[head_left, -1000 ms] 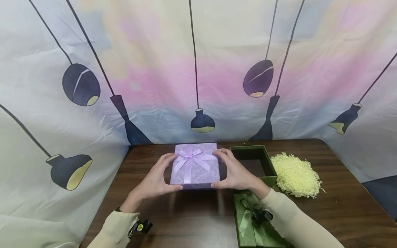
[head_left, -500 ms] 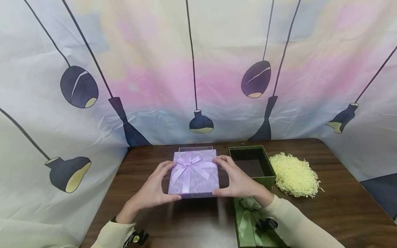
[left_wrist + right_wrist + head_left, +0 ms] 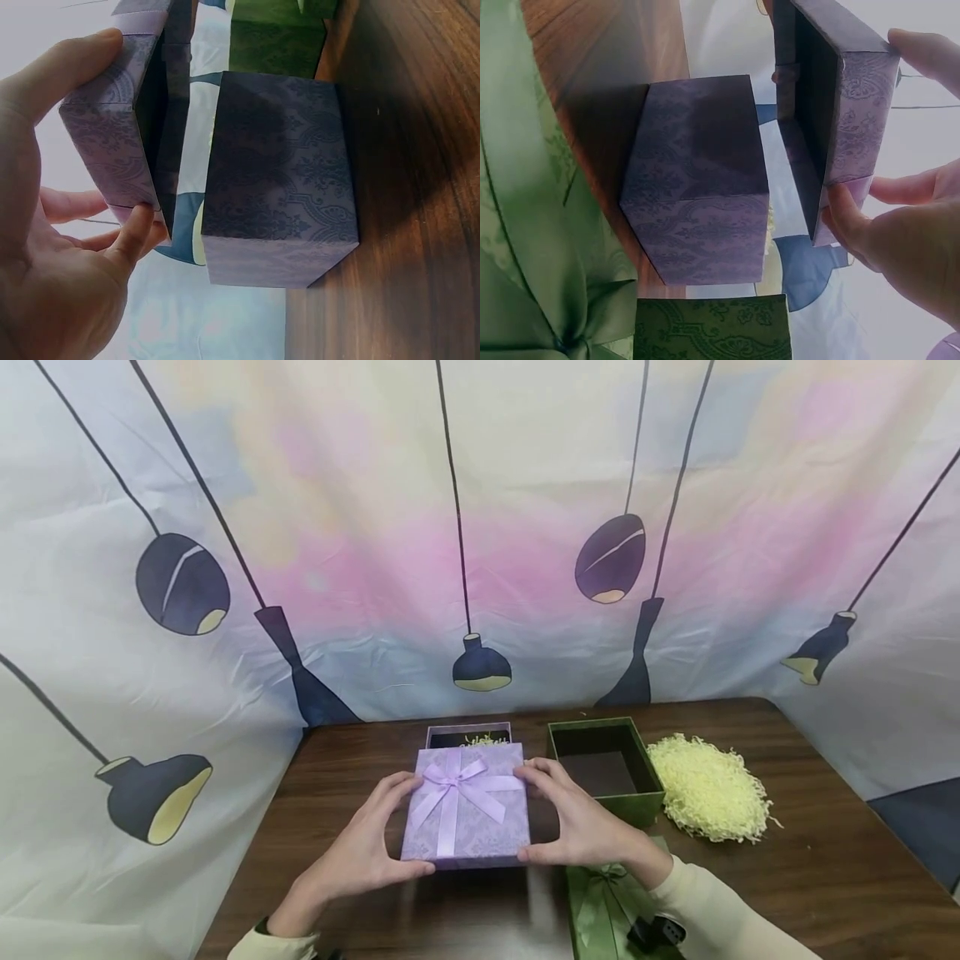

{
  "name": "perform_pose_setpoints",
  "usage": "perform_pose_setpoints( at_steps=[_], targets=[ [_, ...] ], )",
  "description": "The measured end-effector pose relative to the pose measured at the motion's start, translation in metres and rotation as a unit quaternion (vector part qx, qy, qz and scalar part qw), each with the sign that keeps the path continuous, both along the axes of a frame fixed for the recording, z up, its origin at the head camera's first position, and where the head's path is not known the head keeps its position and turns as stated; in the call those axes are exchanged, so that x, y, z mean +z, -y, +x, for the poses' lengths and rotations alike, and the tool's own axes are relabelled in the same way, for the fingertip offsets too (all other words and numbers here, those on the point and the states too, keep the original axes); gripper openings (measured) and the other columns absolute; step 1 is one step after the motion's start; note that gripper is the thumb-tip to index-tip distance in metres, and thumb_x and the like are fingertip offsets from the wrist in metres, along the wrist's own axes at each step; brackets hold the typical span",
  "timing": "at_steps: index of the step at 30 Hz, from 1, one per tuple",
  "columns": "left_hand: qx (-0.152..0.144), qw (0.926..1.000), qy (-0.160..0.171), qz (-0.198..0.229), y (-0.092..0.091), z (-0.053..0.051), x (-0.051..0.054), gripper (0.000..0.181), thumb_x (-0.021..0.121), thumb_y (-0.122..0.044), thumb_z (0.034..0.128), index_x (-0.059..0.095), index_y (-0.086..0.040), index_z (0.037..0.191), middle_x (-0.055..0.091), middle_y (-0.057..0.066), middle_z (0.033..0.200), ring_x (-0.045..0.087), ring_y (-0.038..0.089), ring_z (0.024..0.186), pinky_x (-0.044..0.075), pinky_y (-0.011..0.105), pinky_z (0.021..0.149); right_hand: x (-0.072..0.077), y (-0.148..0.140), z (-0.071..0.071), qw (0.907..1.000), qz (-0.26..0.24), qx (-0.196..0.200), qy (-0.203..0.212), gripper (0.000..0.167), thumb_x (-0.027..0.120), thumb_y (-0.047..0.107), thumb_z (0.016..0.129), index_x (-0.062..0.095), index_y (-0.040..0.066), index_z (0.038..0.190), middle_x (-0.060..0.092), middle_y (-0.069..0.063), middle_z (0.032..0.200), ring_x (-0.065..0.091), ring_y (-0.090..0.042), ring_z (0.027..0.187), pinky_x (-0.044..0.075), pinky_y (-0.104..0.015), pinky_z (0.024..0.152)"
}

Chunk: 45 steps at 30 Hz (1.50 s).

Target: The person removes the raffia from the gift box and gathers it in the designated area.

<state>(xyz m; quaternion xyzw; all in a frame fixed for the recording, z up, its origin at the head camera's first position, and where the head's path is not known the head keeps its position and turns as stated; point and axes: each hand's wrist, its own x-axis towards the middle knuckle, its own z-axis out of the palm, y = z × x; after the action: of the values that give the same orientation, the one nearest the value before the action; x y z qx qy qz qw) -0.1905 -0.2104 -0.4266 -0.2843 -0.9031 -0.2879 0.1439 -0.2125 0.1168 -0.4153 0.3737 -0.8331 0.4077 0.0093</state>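
Drawn toward the person over the last second, the purple lid [image 3: 465,827] is held in the air, clear of the purple box [image 3: 277,165], whose rim has come into view. At eight o'clock from the lid, the left hand [image 3: 356,852] grasps its left side. Beyond the lid, at twelve, the box stands on the wooden table [image 3: 810,802], yellow shreds [image 3: 486,740] showing inside. At three, the right hand [image 3: 588,827] grasps the lid's right side. An open green box [image 3: 641,808] sits between two and three, a green lid [image 3: 592,918] with a bow at four, and a yellow shredded pile [image 3: 708,789] farther out at three.
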Motion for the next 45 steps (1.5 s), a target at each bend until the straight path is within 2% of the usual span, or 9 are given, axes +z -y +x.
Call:
perform_pose_setpoints(
  at_steps=[6,14,21,26,33,41,45],
  targets=[
    [0.002,0.9999,0.011,-0.002,-0.001,0.006,-0.002,0.103,0.091,-0.048,0.0567,0.046,-0.010,0.141,0.042,0.003,0.143,0.048,0.018,0.126,0.048,0.047,0.098,-0.004,-0.001,0.007,1.0000,0.003,-0.007,-0.006,0.094,0.084,0.042,0.071,0.038,0.007,0.146,0.033,-0.007,0.143,0.056,-0.018,0.119,0.045,-0.039,0.102],
    [0.003,1.0000,-0.001,-0.003,0.001,0.020,-0.010,0.103,0.091,-0.050,0.0570,0.046,-0.010,0.141,0.042,0.003,0.142,0.051,0.018,0.123,0.051,0.041,0.093,-0.007,0.002,0.018,0.9998,0.001,0.007,-0.016,0.095,0.085,0.039,0.070,0.038,0.004,0.145,0.033,-0.010,0.142,0.057,-0.017,0.117,0.046,-0.036,0.102],
    [0.005,0.9999,-0.009,-0.008,0.001,0.027,-0.015,0.105,0.092,-0.049,0.0546,0.046,-0.011,0.140,0.042,0.003,0.142,0.052,0.014,0.119,0.051,0.040,0.092,-0.010,0.004,0.026,0.9997,0.014,-0.003,-0.018,0.095,0.086,0.039,0.068,0.040,0.005,0.144,0.034,-0.008,0.141,0.057,-0.015,0.115,0.047,-0.036,0.100],
    [0.000,1.0000,-0.006,-0.007,0.002,0.032,-0.019,0.102,0.091,-0.050,0.0558,0.047,-0.011,0.139,0.042,0.002,0.141,0.056,0.010,0.111,0.052,0.034,0.090,-0.014,0.005,0.031,0.9995,0.026,-0.002,-0.018,0.096,0.085,0.044,0.069,0.039,0.005,0.145,0.035,-0.007,0.141,0.057,-0.015,0.115,0.047,-0.037,0.100],
    [-0.008,0.9997,-0.022,-0.011,0.002,0.041,-0.022,0.104,0.093,-0.048,0.0544,0.047,-0.010,0.139,0.043,0.003,0.139,0.053,0.014,0.114,0.052,0.033,0.090,-0.018,0.004,0.041,0.9989,0.045,-0.012,-0.012,0.098,0.083,0.050,0.069,0.040,0.007,0.146,0.033,-0.005,0.142,0.053,-0.015,0.118,0.048,-0.038,0.098],
    [-0.004,0.9999,-0.004,-0.016,0.001,0.050,-0.020,0.106,0.091,-0.052,0.0551,0.046,-0.011,0.141,0.042,0.002,0.141,0.051,0.011,0.117,0.051,0.033,0.091,-0.020,0.006,0.052,0.9981,0.052,-0.026,-0.021,0.101,0.085,0.048,0.066,0.040,0.008,0.147,0.033,-0.006,0.142,0.053,-0.014,0.115,0.049,-0.038,0.094],
    [0.002,0.9991,0.040,-0.014,0.000,0.054,-0.021,0.106,0.091,-0.052,0.0553,0.045,-0.013,0.143,0.039,-0.004,0.141,0.048,0.009,0.118,0.050,0.030,0.093,-0.022,0.005,0.056,0.9975,0.059,-0.029,-0.026,0.100,0.085,0.049,0.066,0.041,0.008,0.146,0.034,-0.006,0.141,0.052,-0.014,0.115,0.049,-0.038,0.093]
  ],
)
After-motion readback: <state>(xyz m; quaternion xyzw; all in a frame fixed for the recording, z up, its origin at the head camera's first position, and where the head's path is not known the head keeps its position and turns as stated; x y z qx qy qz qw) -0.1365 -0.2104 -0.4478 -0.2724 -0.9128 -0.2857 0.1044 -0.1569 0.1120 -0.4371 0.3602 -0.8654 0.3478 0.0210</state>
